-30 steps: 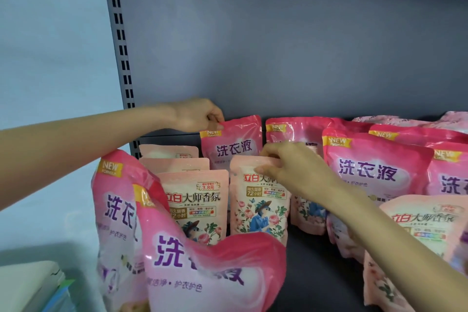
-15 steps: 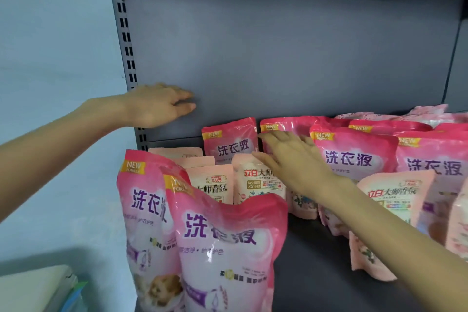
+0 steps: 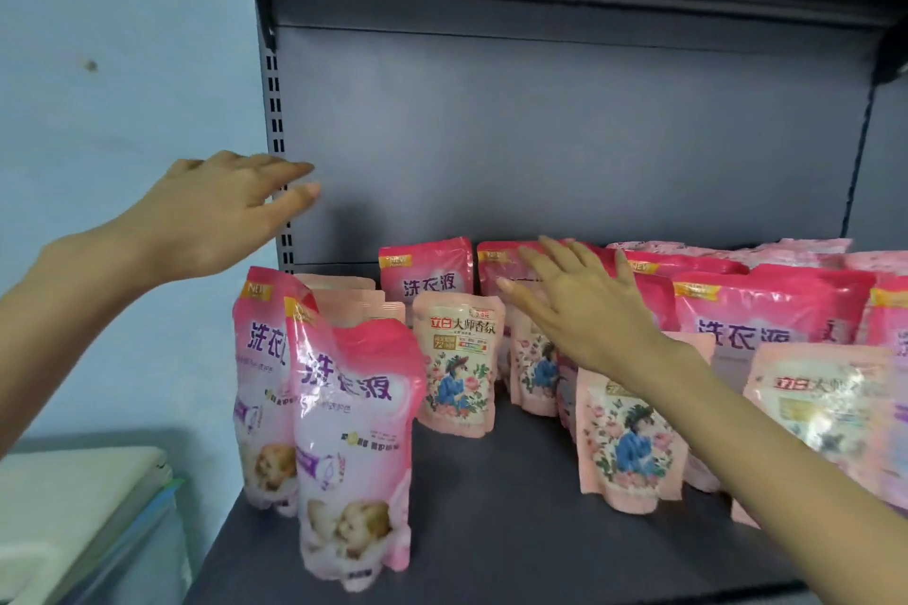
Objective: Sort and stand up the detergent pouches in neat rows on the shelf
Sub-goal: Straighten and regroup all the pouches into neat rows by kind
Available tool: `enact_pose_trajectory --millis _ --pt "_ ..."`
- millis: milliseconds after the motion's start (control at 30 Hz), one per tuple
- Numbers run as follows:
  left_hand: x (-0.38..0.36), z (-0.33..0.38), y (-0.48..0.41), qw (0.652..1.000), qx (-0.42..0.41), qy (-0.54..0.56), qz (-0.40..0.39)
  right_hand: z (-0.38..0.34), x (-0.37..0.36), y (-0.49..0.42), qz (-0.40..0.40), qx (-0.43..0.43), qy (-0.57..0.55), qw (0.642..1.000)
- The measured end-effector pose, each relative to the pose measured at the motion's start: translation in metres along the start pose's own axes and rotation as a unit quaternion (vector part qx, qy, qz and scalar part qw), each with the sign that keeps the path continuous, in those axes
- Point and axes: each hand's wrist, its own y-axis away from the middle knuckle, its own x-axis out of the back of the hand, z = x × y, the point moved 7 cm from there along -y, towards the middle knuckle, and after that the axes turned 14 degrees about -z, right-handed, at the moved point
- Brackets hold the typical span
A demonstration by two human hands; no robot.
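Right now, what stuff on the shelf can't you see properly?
All in the head view:
The back-row pink pouch: label covered by the right hand.
The pale pouches at the left: only tops show behind the tall pink pouch.
The rightmost pouch: cut off by the frame edge.
Small print on the tall pink pouch: blurred.

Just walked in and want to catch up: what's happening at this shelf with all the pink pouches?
A person is arranging detergent pouches on a dark grey shelf. Both hands are open and empty: the left hand is raised by the shelf's left upright, the right hand reaches over the pouches toward the back row. Two large pink pouches stand at the front left, a small floral pouch stands behind them, and both kinds crowd the right, not yet in neat rows.
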Motion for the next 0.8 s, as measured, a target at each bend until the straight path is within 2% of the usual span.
enact_pose_trajectory --millis 167,367,800 --pt "-0.004 0.026 0.050 0.998 0.057 0.016 -0.002 0.027 0.003 0.040 -0.002 0.018 -0.006 1.000" --pt "0.001 0.061 0.097 0.997 0.081 -0.006 0.012 0.053 0.012 0.078 0.003 0.026 0.005 1.000" --pt "0.040 0.118 0.110 0.996 0.042 -0.015 0.072 0.075 0.064 0.119 0.072 -0.008 0.058 0.996"
